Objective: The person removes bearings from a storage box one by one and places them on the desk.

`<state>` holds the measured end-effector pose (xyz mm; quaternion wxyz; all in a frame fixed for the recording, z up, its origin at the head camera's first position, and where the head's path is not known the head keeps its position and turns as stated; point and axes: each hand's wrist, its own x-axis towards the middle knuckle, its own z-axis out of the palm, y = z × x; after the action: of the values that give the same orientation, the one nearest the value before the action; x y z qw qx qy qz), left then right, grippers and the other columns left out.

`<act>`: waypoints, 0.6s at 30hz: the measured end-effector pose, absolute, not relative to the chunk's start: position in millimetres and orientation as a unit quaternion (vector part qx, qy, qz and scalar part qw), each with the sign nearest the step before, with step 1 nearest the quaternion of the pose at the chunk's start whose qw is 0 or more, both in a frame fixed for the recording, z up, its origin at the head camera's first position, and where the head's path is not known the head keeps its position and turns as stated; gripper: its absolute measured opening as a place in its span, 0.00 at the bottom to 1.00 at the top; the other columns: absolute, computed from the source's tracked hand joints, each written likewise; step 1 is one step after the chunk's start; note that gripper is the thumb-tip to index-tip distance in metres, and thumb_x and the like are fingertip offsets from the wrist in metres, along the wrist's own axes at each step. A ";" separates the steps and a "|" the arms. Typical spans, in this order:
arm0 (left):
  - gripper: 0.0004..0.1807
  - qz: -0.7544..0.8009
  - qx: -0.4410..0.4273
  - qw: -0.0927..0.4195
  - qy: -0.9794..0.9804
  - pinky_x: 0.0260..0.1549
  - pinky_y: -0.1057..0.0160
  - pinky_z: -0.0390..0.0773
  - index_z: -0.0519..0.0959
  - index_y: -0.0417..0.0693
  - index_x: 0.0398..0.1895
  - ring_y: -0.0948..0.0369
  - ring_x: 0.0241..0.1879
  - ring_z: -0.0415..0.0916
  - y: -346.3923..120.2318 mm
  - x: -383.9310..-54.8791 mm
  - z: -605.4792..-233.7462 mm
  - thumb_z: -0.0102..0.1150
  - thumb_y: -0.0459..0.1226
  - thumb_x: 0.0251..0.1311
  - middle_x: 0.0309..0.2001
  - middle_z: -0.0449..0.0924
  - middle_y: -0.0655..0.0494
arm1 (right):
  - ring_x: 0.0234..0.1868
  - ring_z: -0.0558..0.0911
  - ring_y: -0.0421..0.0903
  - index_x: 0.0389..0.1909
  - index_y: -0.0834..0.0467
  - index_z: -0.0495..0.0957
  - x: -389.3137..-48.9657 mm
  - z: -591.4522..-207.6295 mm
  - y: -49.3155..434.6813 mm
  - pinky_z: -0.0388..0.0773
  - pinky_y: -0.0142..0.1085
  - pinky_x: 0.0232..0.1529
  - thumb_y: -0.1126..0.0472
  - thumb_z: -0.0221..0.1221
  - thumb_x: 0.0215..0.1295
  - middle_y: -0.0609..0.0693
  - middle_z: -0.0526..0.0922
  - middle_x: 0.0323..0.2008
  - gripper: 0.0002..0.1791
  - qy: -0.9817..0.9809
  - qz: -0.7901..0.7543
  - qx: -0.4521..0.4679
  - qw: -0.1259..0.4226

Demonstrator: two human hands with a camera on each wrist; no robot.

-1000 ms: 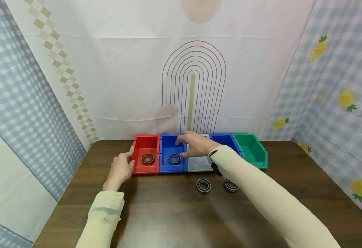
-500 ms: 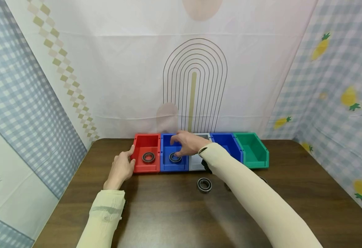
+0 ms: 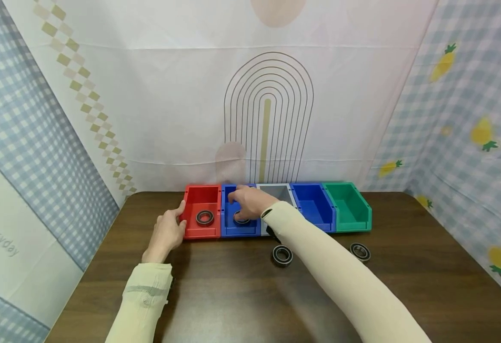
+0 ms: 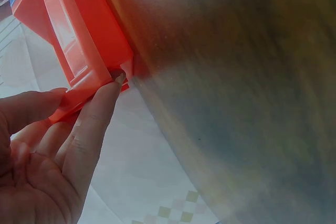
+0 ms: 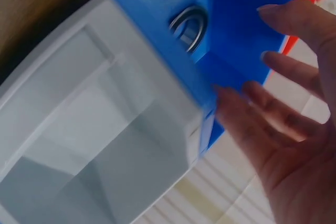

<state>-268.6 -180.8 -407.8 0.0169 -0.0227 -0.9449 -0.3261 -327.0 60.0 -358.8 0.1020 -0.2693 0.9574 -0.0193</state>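
My left hand (image 3: 166, 233) grips the outer side wall of the red bin (image 4: 97, 30), thumb at its edge and fingers along the outside. Inside that bin lies a black-sealed ball bearing (image 3: 205, 224). Over the left blue bin (image 3: 239, 232) hovers my right hand (image 3: 252, 202), fingers spread and bent, holding nothing. In the right wrist view its fingertips reach over the blue bin's rear rim, apart from the bearing (image 5: 203, 24) lying in that bin. My right thumb partly covers this bearing in the head view.
To the right in the joined row stand a grey bin (image 3: 278, 190), another blue bin (image 3: 315, 209) and a green bin (image 3: 351, 209). On the brown table (image 3: 216, 295) lie a bearing (image 3: 282, 264) before the grey bin and another bearing (image 3: 353, 253) farther right.
My right hand has moved left, farther over the left blue bin. The right forearm now covers one table bearing and has uncovered another farther right. My left hand stays at the red bin.
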 end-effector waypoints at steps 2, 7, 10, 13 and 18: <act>0.32 -0.325 -0.023 0.016 -0.945 0.47 0.44 0.77 0.59 0.45 0.78 0.41 0.48 0.77 -181.4 -268.1 -407.8 0.52 0.33 0.72 0.73 0.64 0.33 | 0.58 0.79 0.51 0.63 0.54 0.78 -324.8 -359.3 55.8 0.77 0.47 0.63 0.52 0.66 0.67 0.56 0.76 0.64 0.25 0.958 -0.015 -0.262 0.113; 0.32 -0.324 -0.023 0.015 -0.946 0.52 0.41 0.77 0.59 0.45 0.79 0.37 0.57 0.76 -181.9 -267.1 -407.7 0.51 0.33 0.72 0.73 0.64 0.33 | 0.60 0.78 0.50 0.63 0.52 0.78 -322.9 -362.0 49.5 0.75 0.47 0.66 0.52 0.65 0.67 0.55 0.75 0.66 0.24 0.962 -0.012 -0.238 0.132; 0.32 -0.325 -0.022 0.013 -0.945 0.55 0.39 0.76 0.59 0.46 0.79 0.35 0.61 0.74 -181.8 -266.9 -407.8 0.51 0.33 0.72 0.74 0.64 0.33 | 0.61 0.77 0.49 0.62 0.53 0.78 -324.0 -364.4 46.7 0.75 0.46 0.66 0.52 0.66 0.66 0.55 0.76 0.66 0.24 0.965 -0.013 -0.224 0.136; 0.32 -0.326 -0.021 0.011 -0.945 0.57 0.38 0.75 0.59 0.46 0.79 0.35 0.62 0.73 -181.6 -266.9 -407.8 0.51 0.33 0.72 0.74 0.64 0.33 | 0.59 0.78 0.48 0.60 0.55 0.79 -324.9 -367.3 43.3 0.76 0.45 0.64 0.52 0.67 0.66 0.54 0.79 0.62 0.24 0.967 -0.012 -0.215 0.139; 0.33 -0.327 -0.019 0.010 -0.945 0.59 0.37 0.74 0.59 0.46 0.79 0.35 0.63 0.73 -180.7 -266.9 -407.0 0.52 0.33 0.72 0.73 0.64 0.33 | 0.54 0.81 0.46 0.59 0.56 0.78 -324.9 -374.3 37.5 0.79 0.42 0.58 0.50 0.68 0.65 0.52 0.83 0.55 0.24 0.970 -0.019 -0.186 0.152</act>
<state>-266.9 -180.7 -407.0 0.0096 -0.0190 -0.9447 -0.3272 -324.9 37.5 -374.3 0.1522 -0.1865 0.9704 -0.0189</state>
